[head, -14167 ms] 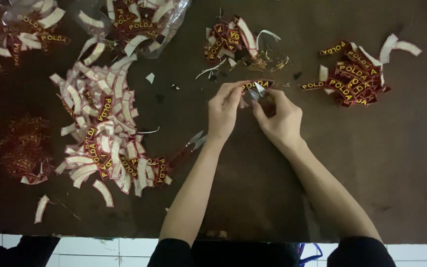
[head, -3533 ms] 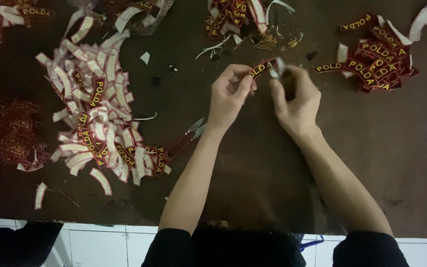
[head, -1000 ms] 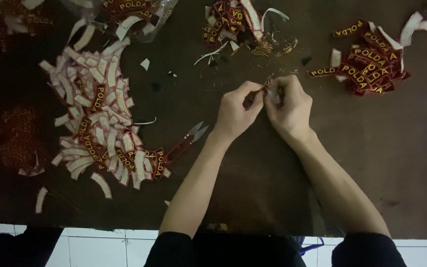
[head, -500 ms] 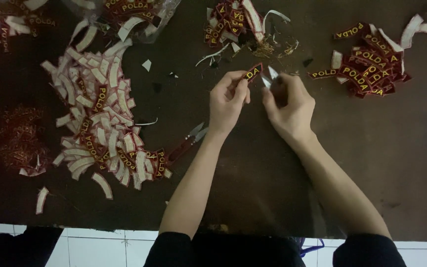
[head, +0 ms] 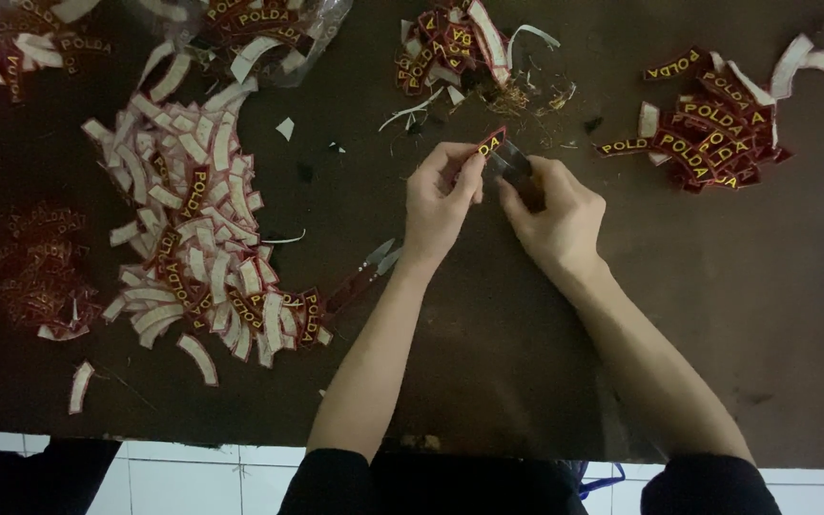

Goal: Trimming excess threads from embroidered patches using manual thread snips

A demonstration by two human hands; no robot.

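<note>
My left hand [head: 441, 195] pinches a small curved dark red patch [head: 489, 144] with yellow letters, held above the dark table [head: 488, 324]. My right hand [head: 555, 210] is closed beside it, fingertips at the patch's lower edge, gripping something small and dark that I cannot make out. A big heap of patches [head: 193, 229], mostly white backs up, lies to the left. A smaller stack of red patches [head: 717, 133] lies to the right.
Small scissors [head: 364, 272] lie on the table by my left wrist. A pile of patches and thread scraps [head: 460, 48] sits just beyond my hands. A clear plastic bag of patches [head: 259, 24] is at the top. More dark red patches [head: 40, 272] lie far left.
The hands stay together over the same spot. The patch has turned between my fingers, and my right hand has closed in under it.
</note>
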